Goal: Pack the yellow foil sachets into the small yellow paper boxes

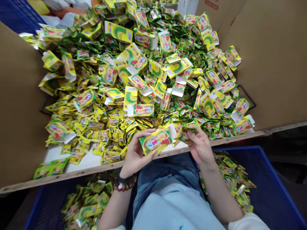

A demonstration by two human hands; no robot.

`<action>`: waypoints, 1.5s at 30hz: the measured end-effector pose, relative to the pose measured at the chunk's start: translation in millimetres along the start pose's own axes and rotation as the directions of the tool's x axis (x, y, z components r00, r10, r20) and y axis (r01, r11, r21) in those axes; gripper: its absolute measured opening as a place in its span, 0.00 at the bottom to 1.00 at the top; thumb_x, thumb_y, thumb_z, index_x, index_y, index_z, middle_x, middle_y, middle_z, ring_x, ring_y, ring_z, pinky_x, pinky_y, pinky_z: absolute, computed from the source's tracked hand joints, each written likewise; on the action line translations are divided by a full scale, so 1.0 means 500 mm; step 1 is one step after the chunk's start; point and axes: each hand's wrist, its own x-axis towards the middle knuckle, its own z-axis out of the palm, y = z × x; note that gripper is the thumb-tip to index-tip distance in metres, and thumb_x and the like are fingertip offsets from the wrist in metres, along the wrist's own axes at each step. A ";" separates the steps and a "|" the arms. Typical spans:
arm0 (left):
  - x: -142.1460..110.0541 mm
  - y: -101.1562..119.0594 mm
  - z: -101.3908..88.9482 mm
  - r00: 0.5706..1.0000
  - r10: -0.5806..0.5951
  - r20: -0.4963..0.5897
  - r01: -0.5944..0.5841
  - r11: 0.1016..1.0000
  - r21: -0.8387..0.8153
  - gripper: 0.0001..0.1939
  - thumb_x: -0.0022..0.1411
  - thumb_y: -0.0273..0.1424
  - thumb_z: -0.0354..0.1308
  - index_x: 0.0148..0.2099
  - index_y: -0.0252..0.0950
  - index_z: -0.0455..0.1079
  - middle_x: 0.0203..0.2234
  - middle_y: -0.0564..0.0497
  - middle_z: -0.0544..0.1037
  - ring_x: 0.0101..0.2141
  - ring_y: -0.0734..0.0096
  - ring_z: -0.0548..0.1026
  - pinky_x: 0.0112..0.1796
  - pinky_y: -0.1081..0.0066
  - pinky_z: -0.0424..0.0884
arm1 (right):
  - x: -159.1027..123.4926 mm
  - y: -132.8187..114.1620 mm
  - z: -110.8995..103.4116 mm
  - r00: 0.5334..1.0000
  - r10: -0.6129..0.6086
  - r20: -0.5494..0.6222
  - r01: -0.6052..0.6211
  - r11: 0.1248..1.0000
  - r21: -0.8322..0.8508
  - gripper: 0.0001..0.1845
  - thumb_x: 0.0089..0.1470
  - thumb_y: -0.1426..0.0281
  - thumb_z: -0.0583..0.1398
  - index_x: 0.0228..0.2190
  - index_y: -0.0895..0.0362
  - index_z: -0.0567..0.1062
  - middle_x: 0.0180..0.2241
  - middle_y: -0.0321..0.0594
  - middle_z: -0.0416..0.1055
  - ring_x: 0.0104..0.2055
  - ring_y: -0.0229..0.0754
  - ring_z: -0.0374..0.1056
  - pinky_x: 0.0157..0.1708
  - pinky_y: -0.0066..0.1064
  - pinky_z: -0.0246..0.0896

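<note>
My left hand (135,152) is closed around a small yellow and green printed box (157,140), its white end flap standing open toward the right. In my right hand (200,145) a few green and yellow candy packets (185,134) are pinched between thumb and fingers. The packets are right at the box's open end; whether any are inside it I cannot tell. Just beyond my hands, another box marked TWINS (143,110) lies on the heap of small wrapped packets (115,123).
Many open boxes (137,84) lie over the packet heap between brown cardboard walls (268,60). The table's wooden front edge (79,174) runs before me. Below it stand blue crates (266,179) with packets and filled boxes. A green packet strip (51,168) lies at the left.
</note>
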 end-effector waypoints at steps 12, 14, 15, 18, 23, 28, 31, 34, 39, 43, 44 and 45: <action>-0.037 -0.072 0.076 0.981 -0.005 0.193 -0.125 0.745 0.655 0.33 0.53 0.30 0.62 0.61 0.38 0.59 0.50 0.42 0.71 0.51 0.54 0.70 0.50 0.55 0.69 | -0.050 -0.012 -0.025 0.978 -0.149 0.146 0.209 0.746 -0.632 0.06 0.53 0.67 0.62 0.34 0.54 0.78 0.31 0.36 0.76 0.26 0.36 0.64 0.24 0.27 0.55; -0.038 -0.087 0.095 0.979 0.068 0.194 -0.184 0.707 0.683 0.31 0.51 0.32 0.63 0.57 0.35 0.62 0.44 0.42 0.74 0.45 0.54 0.72 0.45 0.57 0.71 | -0.058 -0.021 -0.024 0.978 -0.116 0.175 0.207 0.677 -0.706 0.07 0.55 0.67 0.60 0.35 0.54 0.77 0.31 0.35 0.75 0.24 0.35 0.61 0.23 0.27 0.52; -0.039 -0.094 0.104 0.978 0.111 0.177 -0.204 0.685 0.699 0.29 0.50 0.34 0.63 0.54 0.34 0.64 0.40 0.43 0.74 0.42 0.54 0.73 0.42 0.57 0.71 | -0.059 -0.028 -0.025 0.978 -0.084 0.189 0.199 0.633 -0.748 0.07 0.56 0.67 0.59 0.36 0.54 0.77 0.30 0.34 0.74 0.21 0.34 0.58 0.21 0.27 0.50; -0.046 -0.109 0.128 0.974 0.177 0.138 -0.222 0.667 0.712 0.26 0.49 0.36 0.63 0.50 0.34 0.66 0.34 0.45 0.74 0.36 0.57 0.74 0.37 0.61 0.71 | -0.048 -0.057 -0.035 0.959 0.002 0.284 0.244 0.507 -0.827 0.07 0.58 0.69 0.58 0.36 0.54 0.77 0.30 0.33 0.73 0.23 0.34 0.59 0.24 0.27 0.52; -0.055 -0.110 0.146 0.985 0.118 0.125 -0.171 0.758 0.629 0.26 0.49 0.35 0.62 0.51 0.36 0.65 0.33 0.48 0.75 0.32 0.62 0.75 0.32 0.66 0.72 | -0.028 -0.095 -0.049 0.866 0.074 0.495 0.418 0.438 -0.796 0.13 0.60 0.74 0.56 0.39 0.52 0.79 0.34 0.37 0.69 0.38 0.40 0.66 0.39 0.30 0.60; -0.061 -0.115 0.156 0.973 0.162 0.166 -0.229 0.778 0.585 0.28 0.48 0.34 0.63 0.53 0.35 0.65 0.34 0.46 0.76 0.33 0.58 0.76 0.32 0.63 0.73 | -0.046 -0.070 -0.024 0.898 0.040 0.439 0.427 0.171 -0.888 0.16 0.60 0.75 0.53 0.40 0.50 0.79 0.34 0.39 0.68 0.34 0.41 0.68 0.37 0.32 0.62; -0.071 -0.130 0.166 0.981 0.174 0.081 -0.190 0.813 0.551 0.27 0.51 0.35 0.63 0.53 0.36 0.64 0.34 0.46 0.76 0.33 0.59 0.76 0.32 0.62 0.74 | -0.060 -0.030 0.006 0.905 -0.135 0.404 0.408 0.006 -0.913 0.13 0.59 0.74 0.55 0.43 0.53 0.76 0.36 0.42 0.71 0.36 0.45 0.69 0.37 0.35 0.63; -0.081 -0.143 0.174 0.988 0.151 -0.043 -0.113 0.873 0.474 0.26 0.54 0.38 0.63 0.54 0.40 0.64 0.36 0.47 0.76 0.35 0.59 0.77 0.34 0.60 0.75 | -0.063 0.015 0.024 0.831 -0.390 0.396 0.428 -0.005 -0.904 0.16 0.60 0.72 0.56 0.49 0.54 0.72 0.40 0.45 0.74 0.41 0.48 0.70 0.41 0.37 0.64; -0.088 -0.144 0.173 0.989 0.111 -0.096 -0.065 0.916 0.395 0.25 0.57 0.37 0.60 0.56 0.41 0.62 0.40 0.44 0.76 0.39 0.56 0.78 0.38 0.55 0.77 | -0.071 0.060 0.022 0.674 -0.546 0.496 0.497 -0.160 -0.853 0.11 0.61 0.73 0.56 0.43 0.51 0.76 0.36 0.42 0.77 0.42 0.48 0.69 0.48 0.43 0.54; -0.090 -0.142 0.172 0.987 0.140 -0.081 -0.093 0.902 0.422 0.25 0.57 0.38 0.59 0.56 0.41 0.61 0.39 0.43 0.76 0.38 0.54 0.78 0.37 0.55 0.77 | -0.071 0.053 0.018 0.674 -0.472 0.568 0.531 -0.225 -0.817 0.12 0.60 0.75 0.56 0.40 0.49 0.77 0.35 0.37 0.78 0.45 0.47 0.68 0.53 0.47 0.42; -0.090 -0.143 0.172 0.986 0.150 -0.075 -0.103 0.896 0.432 0.25 0.57 0.39 0.60 0.56 0.40 0.61 0.39 0.44 0.76 0.38 0.55 0.78 0.36 0.55 0.77 | -0.068 0.049 0.019 0.695 -0.468 0.545 0.508 -0.217 -0.834 0.12 0.60 0.75 0.56 0.40 0.49 0.77 0.34 0.36 0.79 0.45 0.47 0.67 0.53 0.47 0.41; -0.090 -0.144 0.173 0.985 0.159 -0.072 -0.112 0.893 0.436 0.26 0.57 0.39 0.61 0.56 0.39 0.61 0.39 0.44 0.76 0.38 0.55 0.78 0.36 0.55 0.77 | -0.065 0.045 0.021 0.713 -0.470 0.521 0.485 -0.206 -0.850 0.11 0.60 0.74 0.57 0.39 0.49 0.77 0.34 0.36 0.79 0.45 0.48 0.67 0.53 0.48 0.41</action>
